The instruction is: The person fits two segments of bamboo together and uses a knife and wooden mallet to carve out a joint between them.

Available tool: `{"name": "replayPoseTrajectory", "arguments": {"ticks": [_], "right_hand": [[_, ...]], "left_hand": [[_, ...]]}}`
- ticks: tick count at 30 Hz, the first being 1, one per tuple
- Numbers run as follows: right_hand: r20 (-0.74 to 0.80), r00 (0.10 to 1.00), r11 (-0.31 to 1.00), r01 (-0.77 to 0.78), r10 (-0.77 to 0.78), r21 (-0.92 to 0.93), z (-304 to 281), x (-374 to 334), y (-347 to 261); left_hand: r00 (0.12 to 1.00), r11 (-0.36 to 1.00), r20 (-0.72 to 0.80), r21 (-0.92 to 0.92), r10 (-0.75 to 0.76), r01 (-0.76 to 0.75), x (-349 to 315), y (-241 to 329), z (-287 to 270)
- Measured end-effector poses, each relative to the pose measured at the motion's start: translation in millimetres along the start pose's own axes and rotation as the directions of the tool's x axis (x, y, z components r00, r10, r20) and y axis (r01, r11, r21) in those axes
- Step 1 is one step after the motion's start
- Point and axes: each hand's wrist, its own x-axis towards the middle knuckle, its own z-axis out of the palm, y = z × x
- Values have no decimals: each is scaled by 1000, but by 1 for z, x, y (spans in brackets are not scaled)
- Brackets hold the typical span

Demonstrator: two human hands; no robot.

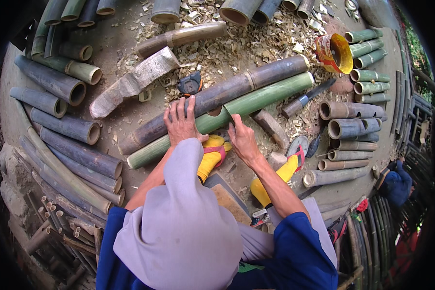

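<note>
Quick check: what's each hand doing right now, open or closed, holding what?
Left hand: open, laid over the dark bamboo tube.
Right hand: closed, apparently on a thin blade, mostly hidden, at the green bamboo tube.

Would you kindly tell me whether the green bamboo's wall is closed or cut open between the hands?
Cut open: the green bamboo shows a dark notch between the left hand and the right hand.
</note>
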Motion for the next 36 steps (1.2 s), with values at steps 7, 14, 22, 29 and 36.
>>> {"name": "replayPoseTrajectory", "arguments": {"ticks": [7,14,22,29,36], "right_hand": [[57,994,995,-96,98,-31,-19,-4,-7],[-172,985,997,-10,-2,-70,-75,-24,3],[-627,778,901,-242,-42,-360,-216,-79,104],[-854,467,703,-686,230,-186,-293,-164,246],[-755,602,671,-675,260,-307,-320,-202,340]], "left_hand": [[999,1000,40,16,5,-5,1,-1,-4],[998,999,57,48,19,-22,6,2,-3],[998,997,-14,58,53,-53,1,15,-3],[990,990,-104,111,97,-85,-5,9,2],[946,946,-50,80,319,-315,-36,28,3]]}}
